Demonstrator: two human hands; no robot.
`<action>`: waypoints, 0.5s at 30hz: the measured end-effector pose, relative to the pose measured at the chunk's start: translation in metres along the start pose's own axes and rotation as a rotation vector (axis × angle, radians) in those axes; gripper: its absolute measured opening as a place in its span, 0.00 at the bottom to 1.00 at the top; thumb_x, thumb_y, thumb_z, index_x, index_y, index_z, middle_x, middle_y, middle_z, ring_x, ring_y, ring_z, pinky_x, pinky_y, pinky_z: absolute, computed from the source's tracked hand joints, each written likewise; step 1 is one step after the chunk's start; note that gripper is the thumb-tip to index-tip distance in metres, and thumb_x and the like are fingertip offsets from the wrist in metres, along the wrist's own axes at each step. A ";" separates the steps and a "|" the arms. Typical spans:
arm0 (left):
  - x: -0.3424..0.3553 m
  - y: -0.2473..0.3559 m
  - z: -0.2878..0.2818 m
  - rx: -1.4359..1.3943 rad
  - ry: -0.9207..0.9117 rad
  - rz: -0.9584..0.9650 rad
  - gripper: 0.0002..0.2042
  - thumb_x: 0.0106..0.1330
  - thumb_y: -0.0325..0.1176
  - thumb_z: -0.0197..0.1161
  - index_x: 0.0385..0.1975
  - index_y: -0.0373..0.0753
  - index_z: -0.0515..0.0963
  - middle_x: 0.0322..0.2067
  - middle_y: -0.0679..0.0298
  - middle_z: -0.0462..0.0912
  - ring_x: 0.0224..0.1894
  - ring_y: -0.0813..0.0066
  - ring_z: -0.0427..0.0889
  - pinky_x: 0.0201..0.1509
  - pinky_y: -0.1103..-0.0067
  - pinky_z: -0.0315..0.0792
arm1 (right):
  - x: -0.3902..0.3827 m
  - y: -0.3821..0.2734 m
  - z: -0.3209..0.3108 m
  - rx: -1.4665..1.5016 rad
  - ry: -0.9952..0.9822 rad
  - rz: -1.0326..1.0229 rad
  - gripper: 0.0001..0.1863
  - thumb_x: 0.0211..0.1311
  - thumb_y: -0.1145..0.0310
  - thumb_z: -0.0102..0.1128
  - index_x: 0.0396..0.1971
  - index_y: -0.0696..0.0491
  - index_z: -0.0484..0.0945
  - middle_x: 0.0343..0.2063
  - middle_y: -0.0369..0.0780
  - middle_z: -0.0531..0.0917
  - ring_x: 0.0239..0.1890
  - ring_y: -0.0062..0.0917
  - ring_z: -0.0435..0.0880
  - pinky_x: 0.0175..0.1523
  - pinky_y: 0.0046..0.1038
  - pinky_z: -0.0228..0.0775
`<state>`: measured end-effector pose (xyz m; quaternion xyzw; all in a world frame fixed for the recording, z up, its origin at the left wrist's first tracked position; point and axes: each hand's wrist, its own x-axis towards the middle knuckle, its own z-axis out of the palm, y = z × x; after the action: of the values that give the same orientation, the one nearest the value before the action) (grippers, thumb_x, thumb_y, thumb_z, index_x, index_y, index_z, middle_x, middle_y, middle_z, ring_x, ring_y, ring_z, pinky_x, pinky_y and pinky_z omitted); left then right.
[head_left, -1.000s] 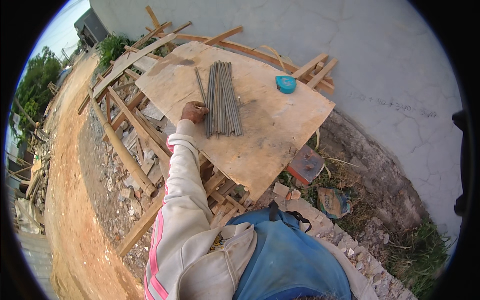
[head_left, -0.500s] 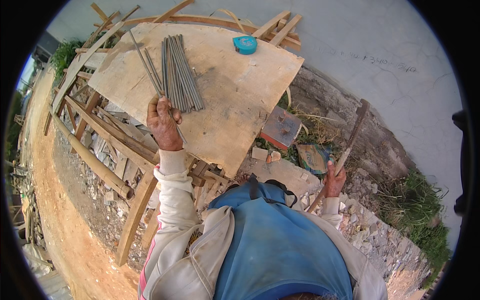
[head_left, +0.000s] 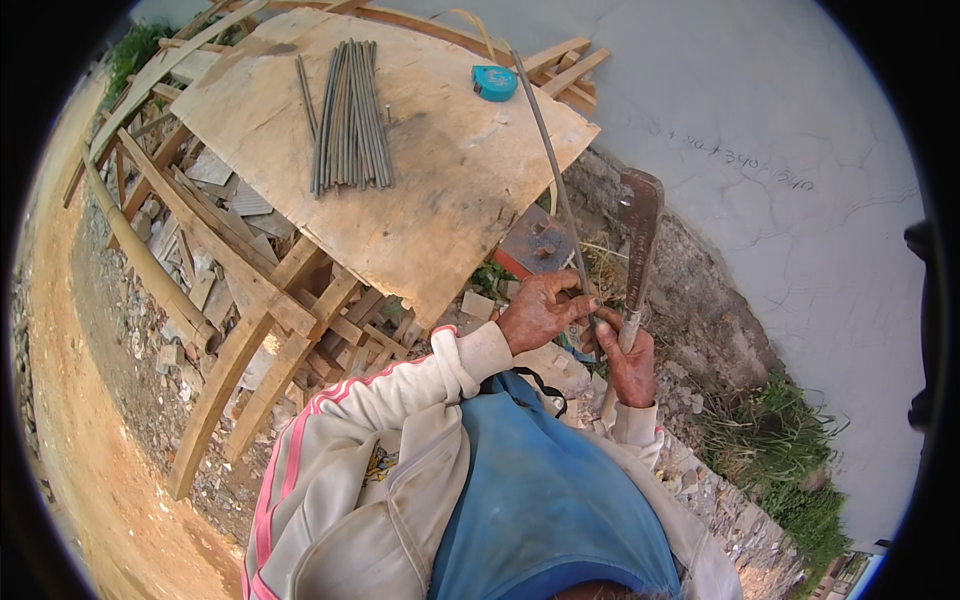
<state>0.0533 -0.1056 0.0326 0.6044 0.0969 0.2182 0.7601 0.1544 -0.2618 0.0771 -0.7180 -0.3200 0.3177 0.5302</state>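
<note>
A long, thin steel rod [head_left: 548, 150] slants up past the board's right edge, its lower end between my two hands. My left hand [head_left: 540, 318] is closed around it. Wrapped in my right hand [head_left: 631, 370] is a rusty bar tool with a hooked head [head_left: 640, 235], held upright beside the rod. My hands are close together, and whether the right fingers also touch the rod is hard to tell. A bundle of steel rods [head_left: 352, 125] lies on the wooden board [head_left: 440, 190], with one loose rod [head_left: 305, 90] at its left.
A teal tape measure [head_left: 494, 83] sits at the board's far right. Wooden beams [head_left: 225, 255] and a bamboo pole [head_left: 160, 270] run along the left. A red-sided block [head_left: 538, 245] stands beyond my hands. Rubble [head_left: 710, 490], grass [head_left: 770, 450] and a grey wall [head_left: 780, 150] border the right.
My left hand has lifted a rod off the board and carried it right, to my right hand. The right hand has moved slightly left and nearer with the bar tool, now more upright.
</note>
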 end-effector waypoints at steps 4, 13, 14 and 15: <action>0.002 -0.001 0.003 0.545 -0.066 0.078 0.11 0.70 0.37 0.65 0.42 0.35 0.81 0.35 0.56 0.81 0.40 0.68 0.83 0.42 0.72 0.76 | -0.015 0.013 -0.006 -0.030 0.073 0.069 0.18 0.70 0.63 0.63 0.50 0.61 0.81 0.22 0.32 0.76 0.21 0.14 0.69 0.27 0.21 0.60; -0.020 0.030 -0.041 0.550 0.167 0.117 0.13 0.66 0.38 0.65 0.42 0.34 0.81 0.35 0.51 0.82 0.38 0.51 0.82 0.44 0.64 0.75 | -0.012 0.037 -0.043 0.078 -0.001 0.192 0.19 0.66 0.63 0.68 0.45 0.64 0.81 0.20 0.29 0.74 0.20 0.11 0.65 0.25 0.18 0.55; -0.020 0.034 -0.051 0.563 0.226 0.136 0.13 0.66 0.37 0.64 0.42 0.34 0.81 0.35 0.51 0.82 0.39 0.51 0.82 0.45 0.64 0.75 | -0.009 0.040 -0.048 0.061 -0.018 0.215 0.19 0.65 0.63 0.68 0.45 0.64 0.81 0.20 0.29 0.74 0.20 0.11 0.66 0.25 0.19 0.55; -0.020 0.037 -0.060 0.595 0.292 0.154 0.12 0.66 0.36 0.64 0.42 0.34 0.81 0.36 0.51 0.82 0.40 0.51 0.82 0.45 0.64 0.75 | -0.005 0.042 -0.052 0.034 -0.034 0.201 0.18 0.65 0.63 0.68 0.45 0.64 0.81 0.20 0.29 0.74 0.20 0.11 0.66 0.25 0.19 0.55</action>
<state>0.0029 -0.0554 0.0509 0.7677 0.2181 0.3212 0.5098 0.1979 -0.3042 0.0496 -0.7321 -0.2496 0.3868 0.5022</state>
